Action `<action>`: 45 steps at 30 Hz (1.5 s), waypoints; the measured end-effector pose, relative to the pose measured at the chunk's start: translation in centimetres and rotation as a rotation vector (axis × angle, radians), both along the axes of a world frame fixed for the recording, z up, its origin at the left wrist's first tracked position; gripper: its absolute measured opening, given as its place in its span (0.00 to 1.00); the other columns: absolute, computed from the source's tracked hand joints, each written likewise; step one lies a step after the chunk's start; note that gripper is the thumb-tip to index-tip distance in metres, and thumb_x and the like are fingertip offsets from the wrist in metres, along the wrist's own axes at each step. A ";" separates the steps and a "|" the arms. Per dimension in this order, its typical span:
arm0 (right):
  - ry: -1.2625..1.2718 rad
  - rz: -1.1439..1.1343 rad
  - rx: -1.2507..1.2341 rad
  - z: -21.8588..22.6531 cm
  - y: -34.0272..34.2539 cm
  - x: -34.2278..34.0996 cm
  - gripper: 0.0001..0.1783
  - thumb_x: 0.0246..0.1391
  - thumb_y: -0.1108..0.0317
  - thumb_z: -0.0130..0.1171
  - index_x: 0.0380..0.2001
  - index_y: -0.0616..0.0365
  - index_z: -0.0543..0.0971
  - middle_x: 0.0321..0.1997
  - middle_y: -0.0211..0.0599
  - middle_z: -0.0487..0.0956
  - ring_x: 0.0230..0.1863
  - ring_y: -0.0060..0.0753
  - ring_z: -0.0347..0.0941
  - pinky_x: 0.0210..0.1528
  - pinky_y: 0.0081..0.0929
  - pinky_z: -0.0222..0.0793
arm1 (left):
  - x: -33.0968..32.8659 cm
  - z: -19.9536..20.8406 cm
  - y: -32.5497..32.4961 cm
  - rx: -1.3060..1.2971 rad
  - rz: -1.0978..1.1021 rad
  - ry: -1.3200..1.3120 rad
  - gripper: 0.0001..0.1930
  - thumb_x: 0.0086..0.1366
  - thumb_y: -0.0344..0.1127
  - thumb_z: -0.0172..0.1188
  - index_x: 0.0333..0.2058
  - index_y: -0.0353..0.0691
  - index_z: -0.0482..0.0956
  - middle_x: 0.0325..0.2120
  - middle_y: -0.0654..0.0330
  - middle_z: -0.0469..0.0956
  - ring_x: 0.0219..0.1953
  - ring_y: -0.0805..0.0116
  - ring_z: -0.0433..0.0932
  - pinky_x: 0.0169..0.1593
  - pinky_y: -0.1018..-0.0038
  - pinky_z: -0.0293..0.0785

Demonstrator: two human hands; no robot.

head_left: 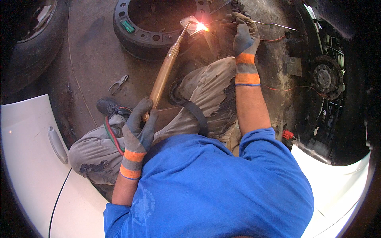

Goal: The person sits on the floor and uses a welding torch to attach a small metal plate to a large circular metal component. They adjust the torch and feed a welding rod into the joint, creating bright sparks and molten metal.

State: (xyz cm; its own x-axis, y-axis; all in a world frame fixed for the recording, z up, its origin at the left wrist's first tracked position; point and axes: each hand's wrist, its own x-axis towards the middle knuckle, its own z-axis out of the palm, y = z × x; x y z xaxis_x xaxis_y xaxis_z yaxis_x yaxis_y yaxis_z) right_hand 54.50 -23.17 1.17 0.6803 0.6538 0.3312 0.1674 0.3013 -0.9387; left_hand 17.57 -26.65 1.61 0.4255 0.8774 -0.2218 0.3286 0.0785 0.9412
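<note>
With the gloved left hand [139, 123], grasping the rear end of a long brass torch [163, 75], thumb and fingers wrapped about its body. With the gloved right hand [245, 33], fingers curled in, apparently pinching a thin pale rod [276, 25]; cannot tell the exact hold, for the glove. Slanting forward and to the right from the left hand, along the torch's long axis, to a bright flame [202, 27] at the edge of a small pale metal piece [189, 22]. Located, as to that piece, ahead and to the right of the left hand, and roughly level with the right hand on its left side; nearer to the right. Extending crosswise, as to the rod, out past the right hand on one side and apparently toward the flame on the other. Cannot tell, for glare, whether touching there. Noted next to the piece: a dark ring-shaped drum [131, 47] with holes around its flange. Noted farther out: pliers [118, 84] on the floor, ahead and left of the left hand; a tyre [47, 53] at far left; a wheel hub [326, 77] at far right.
</note>
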 end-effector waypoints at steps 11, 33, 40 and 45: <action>-0.007 -0.007 0.024 0.4 0.2 -0.4 0.09 0.55 0.74 0.53 0.38 0.65 0.77 0.37 0.38 0.80 0.37 0.26 0.77 0.43 0.24 0.75 | -0.1 -0.1 0.0 -0.055 -0.002 -0.011 0.15 0.60 0.27 0.61 0.47 0.34 0.75 0.48 0.50 0.76 0.51 0.63 0.74 0.55 0.71 0.69; 0.028 0.001 0.010 0.4 0.2 -0.4 0.09 0.56 0.74 0.51 0.38 0.65 0.78 0.37 0.39 0.81 0.36 0.26 0.77 0.43 0.24 0.75 | 0.0 0.1 0.1 -0.022 -0.011 -0.004 0.15 0.60 0.28 0.61 0.47 0.35 0.75 0.47 0.50 0.76 0.51 0.63 0.74 0.55 0.71 0.69; -0.008 -0.048 -0.057 0.6 0.1 -0.6 0.12 0.55 0.75 0.48 0.39 0.65 0.78 0.38 0.40 0.81 0.39 0.27 0.77 0.47 0.24 0.72 | -0.1 -0.1 0.0 -0.032 -0.007 -0.023 0.15 0.60 0.28 0.61 0.47 0.34 0.76 0.48 0.49 0.76 0.52 0.62 0.74 0.55 0.70 0.69; -0.119 -0.116 -0.088 0.5 0.2 -0.4 0.12 0.55 0.74 0.47 0.38 0.64 0.79 0.38 0.39 0.81 0.41 0.27 0.76 0.49 0.24 0.70 | -0.2 -0.2 0.1 0.006 -0.025 -0.007 0.15 0.60 0.28 0.61 0.46 0.34 0.76 0.48 0.49 0.76 0.51 0.62 0.75 0.55 0.70 0.69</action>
